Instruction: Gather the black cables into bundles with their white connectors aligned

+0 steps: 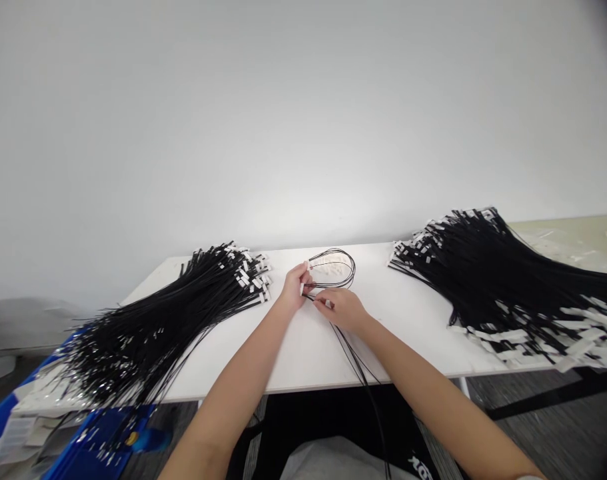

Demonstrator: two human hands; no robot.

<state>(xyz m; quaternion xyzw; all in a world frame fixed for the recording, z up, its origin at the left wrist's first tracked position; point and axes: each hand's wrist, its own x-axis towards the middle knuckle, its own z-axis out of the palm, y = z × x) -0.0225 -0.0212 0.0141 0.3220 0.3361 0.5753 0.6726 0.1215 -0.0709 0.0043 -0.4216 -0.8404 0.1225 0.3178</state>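
My left hand (pixel 296 284) is closed around the white connector end of a black wire harness (pixel 354 270). Two white connectors show at its fingers, and thin wires arc in a loop from one toward the other. My right hand (pixel 339 308) pinches the black wires just right of the lower connector. From under this hand, loose wires hang over the table's front edge toward my lap. Behind the loop lies a small pile of white connector pieces (pixel 333 265), partly hidden by the wires.
A big bundle of black wires with white connectors (pixel 183 300) lies at left, its loose ends overhanging the white table (pixel 303 363). Another bundle (pixel 493 267) spreads at right. Blue bins (pixel 100 440) stand below left. A white wall (pixel 303 133) rises behind.
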